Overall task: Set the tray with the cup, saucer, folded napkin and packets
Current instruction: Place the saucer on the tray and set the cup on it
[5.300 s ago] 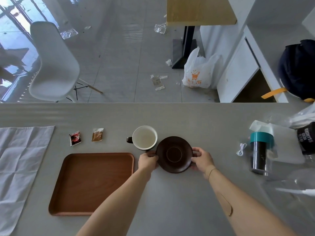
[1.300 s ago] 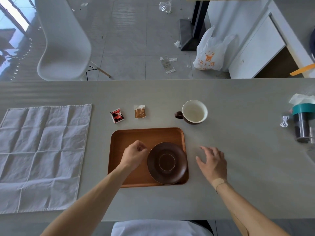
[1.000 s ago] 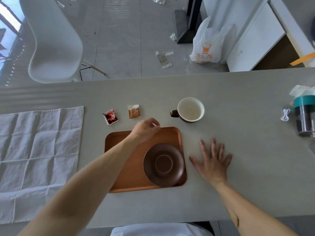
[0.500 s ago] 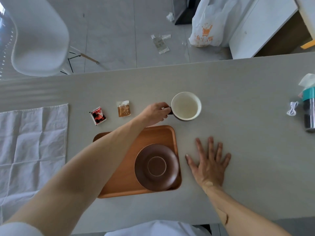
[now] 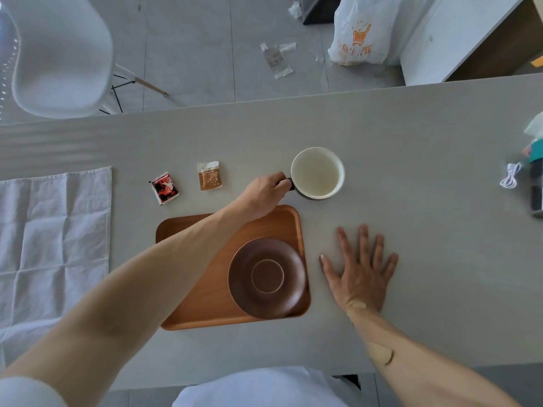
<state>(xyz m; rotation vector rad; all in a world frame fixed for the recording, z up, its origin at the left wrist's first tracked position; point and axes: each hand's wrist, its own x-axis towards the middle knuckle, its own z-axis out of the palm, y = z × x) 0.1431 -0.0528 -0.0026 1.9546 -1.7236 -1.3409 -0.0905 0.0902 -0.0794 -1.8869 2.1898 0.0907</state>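
The white plastic bag (image 5: 360, 33) on the floor carries an orange shopping-cart logo with orange characters below it, too small to read for certain. The red packet (image 5: 165, 188) shows a white swirl mark and the tan packet (image 5: 209, 179) a white band of print at its top edge; neither wording is legible. Both packets lie flat on the grey counter (image 5: 411, 148), just beyond the far edge of the wooden tray (image 5: 188, 304), apart from each other.

The left hand (image 5: 264, 192) reaches across the tray's far edge, and its grip is curled around the dark handle of the cup (image 5: 317, 172), hiding most of that handle. The cup stands upright on the counter, just past the tray's far right corner, white inside and dark outside. The dark brown saucer (image 5: 266, 277) sits in the tray's near right corner, its rim riding over the tray's lip. The right hand (image 5: 360, 271) lies flat on the counter beside the tray, fingers spread and holding nothing.

The unfolded white napkin (image 5: 53, 245) lies at the left, cut off by the frame. At the right edge a dark bottle (image 5: 537, 186) with a teal band is half out of view, a coiled white cable (image 5: 510, 179) just beside it.
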